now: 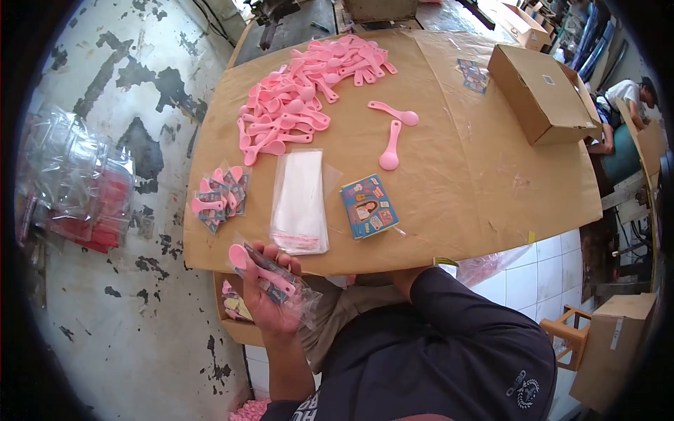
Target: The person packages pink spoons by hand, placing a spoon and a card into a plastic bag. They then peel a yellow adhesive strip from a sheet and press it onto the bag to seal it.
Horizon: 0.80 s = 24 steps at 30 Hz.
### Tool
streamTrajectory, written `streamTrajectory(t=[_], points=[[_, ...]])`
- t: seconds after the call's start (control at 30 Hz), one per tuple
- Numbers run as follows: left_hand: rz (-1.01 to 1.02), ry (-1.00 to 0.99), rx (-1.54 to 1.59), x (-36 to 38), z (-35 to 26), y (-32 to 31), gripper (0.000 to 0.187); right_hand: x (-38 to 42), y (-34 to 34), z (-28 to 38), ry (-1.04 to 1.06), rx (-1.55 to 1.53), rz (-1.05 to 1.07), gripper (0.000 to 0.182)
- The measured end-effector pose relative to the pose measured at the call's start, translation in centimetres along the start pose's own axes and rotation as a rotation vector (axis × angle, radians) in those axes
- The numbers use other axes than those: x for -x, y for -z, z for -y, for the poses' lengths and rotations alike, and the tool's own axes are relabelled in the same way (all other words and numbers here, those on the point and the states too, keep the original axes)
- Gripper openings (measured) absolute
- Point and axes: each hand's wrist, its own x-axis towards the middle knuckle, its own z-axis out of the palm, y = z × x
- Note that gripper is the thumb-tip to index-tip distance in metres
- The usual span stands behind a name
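My left hand (274,302) is closed on a clear plastic packet (281,282) holding a pink spoon and a dark card, just off the table's front edge. My right hand is hidden below that edge; only the forearm shows. Ahead of my left hand lie a stack of clear plastic bags (299,200) and, at left, several packed spoons (221,198). A stack of blue printed cards (369,207) sits right of the bags. Two loose pink spoons (390,145) lie beyond the cards, and a large pile of pink spoons (288,105) covers the back left.
A cardboard box (533,95) stands at the table's back right, near more cards (472,76). Another person (628,98) sits at far right. A wooden stool (567,337) and a carton (614,347) stand at lower right. Plastic bags (84,175) hang left.
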Motion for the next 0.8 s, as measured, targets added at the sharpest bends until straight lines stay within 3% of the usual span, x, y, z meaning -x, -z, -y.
streamTrajectory(t=[0.2, 0.3, 0.4, 0.47, 0.63, 0.8], points=[[0.133, 0.013, 0.014, 0.0, -0.3, 0.5, 0.034, 0.2, 1.1, -0.5, 0.011, -0.048, -0.022, 0.025], [-0.010, -0.045, -0.011, 0.7, -0.9, 1.1, 0.035, 0.2, 2.3, -1.3, -0.002, -0.105, -0.070, 0.025], [0.161, -0.025, 0.010, 0.6, -1.6, 2.2, 0.034, 1.7, 6.1, -4.9, -0.067, -0.118, -0.201, 0.025], [0.153, -0.021, 0.062, -0.2, -1.4, 2.7, 0.034, 3.8, 9.0, -8.8, -0.158, -0.058, -0.267, 0.026], [0.091, 0.028, 0.165, -2.2, -0.6, 2.1, 0.036, 6.9, 11.7, -15.8, -0.341, 0.112, -0.193, 0.026], [0.050, 0.044, 0.086, -4.6, -0.6, 0.6, 0.040, 7.8, 10.9, -16.7, -0.314, 0.153, -0.123, 0.026]])
